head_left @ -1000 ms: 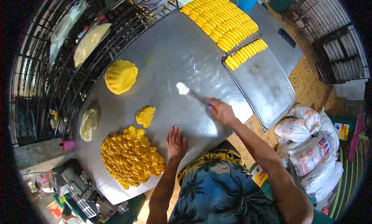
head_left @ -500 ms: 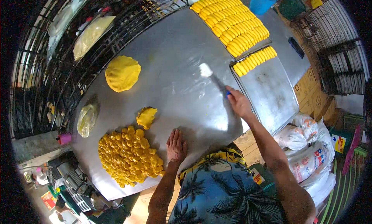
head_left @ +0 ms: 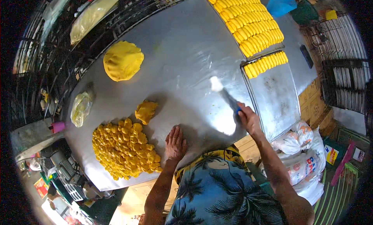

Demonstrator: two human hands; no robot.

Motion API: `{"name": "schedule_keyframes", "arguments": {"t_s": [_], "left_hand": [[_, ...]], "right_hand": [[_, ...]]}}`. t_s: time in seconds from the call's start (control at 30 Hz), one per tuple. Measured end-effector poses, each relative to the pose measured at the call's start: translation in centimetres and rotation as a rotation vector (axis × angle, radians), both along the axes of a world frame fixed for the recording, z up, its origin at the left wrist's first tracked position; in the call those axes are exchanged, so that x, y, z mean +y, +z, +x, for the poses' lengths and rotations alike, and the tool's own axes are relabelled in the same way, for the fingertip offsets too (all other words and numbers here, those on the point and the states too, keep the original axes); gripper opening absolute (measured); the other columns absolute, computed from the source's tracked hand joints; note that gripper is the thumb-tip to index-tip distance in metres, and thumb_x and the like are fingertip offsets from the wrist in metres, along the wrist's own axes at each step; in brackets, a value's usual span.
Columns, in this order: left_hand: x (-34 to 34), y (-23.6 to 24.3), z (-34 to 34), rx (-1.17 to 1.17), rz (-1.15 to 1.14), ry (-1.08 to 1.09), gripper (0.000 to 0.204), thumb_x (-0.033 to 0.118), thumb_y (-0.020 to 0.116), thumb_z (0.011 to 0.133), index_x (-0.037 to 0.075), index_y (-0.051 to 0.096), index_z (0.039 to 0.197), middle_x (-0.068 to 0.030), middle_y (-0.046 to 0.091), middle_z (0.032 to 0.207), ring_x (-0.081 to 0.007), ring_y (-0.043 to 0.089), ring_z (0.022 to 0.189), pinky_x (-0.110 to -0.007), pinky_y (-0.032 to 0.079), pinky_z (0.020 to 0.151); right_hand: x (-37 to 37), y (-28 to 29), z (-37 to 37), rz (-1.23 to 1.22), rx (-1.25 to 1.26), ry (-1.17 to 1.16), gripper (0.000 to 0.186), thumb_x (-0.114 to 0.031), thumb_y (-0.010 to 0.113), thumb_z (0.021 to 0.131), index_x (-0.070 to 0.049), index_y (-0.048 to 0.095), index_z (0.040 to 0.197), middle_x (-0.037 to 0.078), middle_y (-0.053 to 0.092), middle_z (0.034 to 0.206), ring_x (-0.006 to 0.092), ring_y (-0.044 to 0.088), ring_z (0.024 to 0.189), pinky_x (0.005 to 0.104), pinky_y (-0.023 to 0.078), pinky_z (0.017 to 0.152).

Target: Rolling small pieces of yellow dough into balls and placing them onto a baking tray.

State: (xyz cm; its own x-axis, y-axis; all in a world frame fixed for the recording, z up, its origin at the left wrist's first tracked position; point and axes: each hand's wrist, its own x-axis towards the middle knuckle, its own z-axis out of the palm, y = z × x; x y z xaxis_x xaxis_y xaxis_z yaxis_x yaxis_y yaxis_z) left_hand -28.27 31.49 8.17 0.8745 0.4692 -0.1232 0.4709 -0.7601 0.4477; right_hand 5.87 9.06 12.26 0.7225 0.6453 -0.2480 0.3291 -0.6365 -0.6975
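My right hand (head_left: 249, 119) grips the blue handle of a spatula (head_left: 229, 98). White matter covers its far tip, over the metal tabletop (head_left: 182, 81); I cannot tell whether the tip touches the metal. Whitish smears mark the surface around it. My left hand (head_left: 176, 143) lies flat near the table's front edge, fingers stretched out and holding nothing. Left of it spreads a pile of small yellow dough pieces (head_left: 124, 149). Just beyond that pile sits a small dough lump (head_left: 146, 112). A large, rounded yellow dough mass (head_left: 123, 61) rests farther back.
At the far right, a tray holds rows of yellow dough sticks (head_left: 248, 24). A nearer tray (head_left: 274, 94) carries one row along its far end. A clear plastic bag (head_left: 81, 109) lies by the left edge. White sacks (head_left: 301, 159) stand right of me; wire racks (head_left: 345, 69) rise beyond.
The whole view has shifted, with the trays now farther right. My right hand still holds the spatula, its tip slightly nearer to me. My left hand stays flat on the table.
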Motion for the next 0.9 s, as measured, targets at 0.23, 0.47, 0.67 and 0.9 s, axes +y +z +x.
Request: {"name": "schedule_keyframes", "arguments": {"t_s": [0.23,0.47,0.67,0.9], "left_hand": [[0.0,-0.1,0.0,0.025,-0.024,0.049,0.058,0.026,0.061,0.099,0.005,0.053,0.152,-0.0146,0.047,0.163,-0.0358,0.041,0.152,-0.052,0.033,0.123],[0.1,0.1,-0.1,-0.032,-0.090,0.079,0.056,0.025,0.064,0.099,0.008,0.055,0.151,-0.0142,0.048,0.162,-0.0360,0.041,0.152,-0.052,0.034,0.122],[-0.1,-0.4,-0.2,-0.015,-0.045,0.071,0.057,0.029,0.068,0.098,0.009,0.056,0.150,-0.0131,0.049,0.161,-0.0339,0.042,0.151,-0.051,0.037,0.120],[-0.2,0.0,0.3,0.033,-0.063,0.061,0.056,0.032,0.066,0.100,0.010,0.057,0.150,-0.0130,0.052,0.158,-0.0359,0.045,0.149,-0.054,0.036,0.120]], "right_hand": [[5.6,-0.7,-2.8,0.160,0.093,0.328,0.042,-0.023,0.068,0.103,-0.013,0.064,0.143,0.019,0.074,0.118,0.0333,0.075,0.093,0.0385,0.059,0.081],[16.1,1.4,5.1,0.061,-0.008,0.570,0.030,-0.026,0.073,0.098,-0.013,0.073,0.124,0.018,0.076,0.105,0.0351,0.075,0.088,0.0439,0.060,0.074],[27.7,2.0,11.2,-0.010,-0.285,1.125,0.023,-0.032,0.074,0.093,-0.009,0.074,0.092,0.015,0.074,0.089,0.0359,0.072,0.086,0.0487,0.057,0.074],[34.9,-0.1,9.5,0.265,-0.745,1.112,0.035,-0.041,0.065,0.099,-0.012,0.074,0.115,0.008,0.070,0.123,0.0309,0.067,0.112,0.0468,0.051,0.099]]}}
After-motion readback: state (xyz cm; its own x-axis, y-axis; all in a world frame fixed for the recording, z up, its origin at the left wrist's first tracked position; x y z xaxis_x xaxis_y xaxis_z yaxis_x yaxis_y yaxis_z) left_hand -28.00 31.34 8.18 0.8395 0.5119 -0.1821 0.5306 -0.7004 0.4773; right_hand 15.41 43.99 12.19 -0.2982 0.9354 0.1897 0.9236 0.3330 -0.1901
